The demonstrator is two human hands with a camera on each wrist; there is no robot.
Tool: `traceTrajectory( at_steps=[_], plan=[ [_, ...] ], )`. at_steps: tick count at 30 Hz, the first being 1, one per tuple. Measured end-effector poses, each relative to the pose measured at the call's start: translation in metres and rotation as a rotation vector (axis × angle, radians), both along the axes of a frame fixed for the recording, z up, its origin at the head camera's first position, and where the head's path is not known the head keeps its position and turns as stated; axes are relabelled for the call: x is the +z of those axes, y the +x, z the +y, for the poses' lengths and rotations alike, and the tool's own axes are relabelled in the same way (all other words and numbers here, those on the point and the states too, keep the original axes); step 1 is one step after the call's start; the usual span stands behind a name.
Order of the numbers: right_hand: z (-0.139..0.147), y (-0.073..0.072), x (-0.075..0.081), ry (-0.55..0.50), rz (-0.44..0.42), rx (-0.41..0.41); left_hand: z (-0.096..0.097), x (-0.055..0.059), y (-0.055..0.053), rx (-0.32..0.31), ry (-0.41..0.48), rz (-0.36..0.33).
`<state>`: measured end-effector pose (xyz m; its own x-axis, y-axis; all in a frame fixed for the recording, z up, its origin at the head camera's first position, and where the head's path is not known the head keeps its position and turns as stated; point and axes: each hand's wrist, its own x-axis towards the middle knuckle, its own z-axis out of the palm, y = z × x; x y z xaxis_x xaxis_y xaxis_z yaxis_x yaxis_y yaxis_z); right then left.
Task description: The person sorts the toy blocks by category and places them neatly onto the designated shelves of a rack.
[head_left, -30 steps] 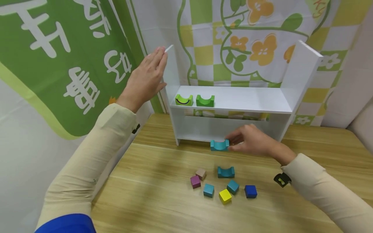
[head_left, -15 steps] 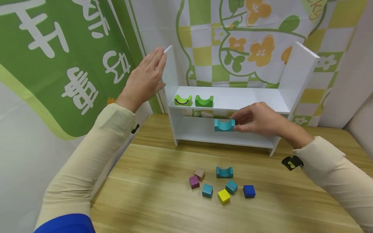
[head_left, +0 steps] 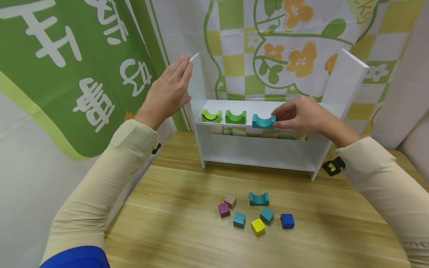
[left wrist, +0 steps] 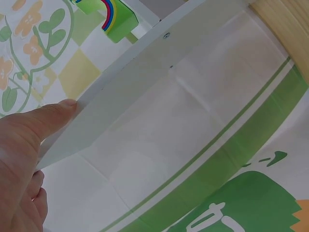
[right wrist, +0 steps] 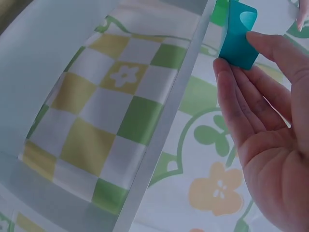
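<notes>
My right hand [head_left: 303, 116] pinches one end of a turquoise arch block [head_left: 263, 121], curved side up, at the front edge of the upper shelf. In the right wrist view, thumb and fingertips grip that turquoise block [right wrist: 239, 36] close beside the shelf board. To its left on the same shelf stand a dark green arch block [head_left: 235, 117] and a light green arch block [head_left: 211, 116] with a dark curved stripe. My left hand [head_left: 169, 87] rests with straight fingers against the left side panel of the white shelf [head_left: 196, 80]; its thumb [left wrist: 65, 104] touches the panel's edge.
On the wooden table [head_left: 161, 216] in front lie a teal arch block [head_left: 259, 199] and several small cubes, among them a yellow cube [head_left: 258, 226], a blue cube [head_left: 287, 221] and a purple cube [head_left: 224, 210]. A patterned cloth [head_left: 234, 67] hangs behind the shelf.
My right hand has lifted the turquoise arch block from low in front of the bottom shelf up to the upper shelf's front edge. My left hand has stayed at the side panel.
</notes>
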<state>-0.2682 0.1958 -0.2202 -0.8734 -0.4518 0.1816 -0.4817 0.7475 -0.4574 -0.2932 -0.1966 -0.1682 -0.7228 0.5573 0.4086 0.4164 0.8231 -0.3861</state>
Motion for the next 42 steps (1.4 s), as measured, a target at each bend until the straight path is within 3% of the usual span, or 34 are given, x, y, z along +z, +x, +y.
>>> traceTrajectory(
  at_steps=[12,28,37,42],
  plan=[
    [0.004,-0.017,-0.003,0.013,-0.022,-0.031,0.003,-0.001,-0.001,-0.006,0.000,-0.005],
    [0.001,-0.021,-0.003,0.019,-0.073,-0.039,0.002,0.001,0.000,0.001,0.002,-0.014],
    [0.006,-0.011,0.007,0.010,0.016,-0.051,0.001,0.000,-0.001,0.002,-0.010,-0.009],
    [0.005,0.004,0.008,-0.004,0.095,0.003,0.001,0.001,0.000,0.014,-0.033,-0.002]
  ],
)
